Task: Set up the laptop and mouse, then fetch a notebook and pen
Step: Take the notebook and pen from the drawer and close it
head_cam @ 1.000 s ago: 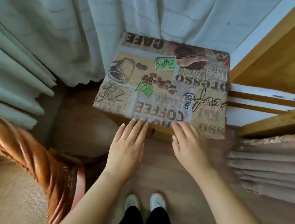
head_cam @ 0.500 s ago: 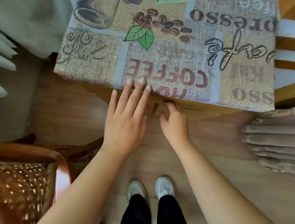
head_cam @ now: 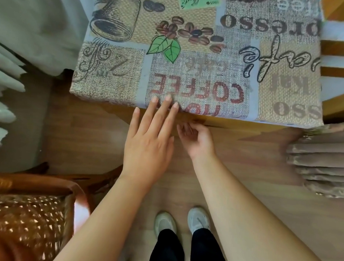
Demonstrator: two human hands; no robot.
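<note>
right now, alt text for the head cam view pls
Seen from above, a person's left hand lies flat-fingered on the front edge of a coffee-print tablecloth, while the right hand curls under that edge. White shoes stand on wood floor.

Coffee-print tablecloth (head_cam: 200, 52), pale curtains (head_cam: 17, 44), wicker chair (head_cam: 25, 212), folded beige fabric (head_cam: 323, 166), white shoes (head_cam: 165, 222).
</note>
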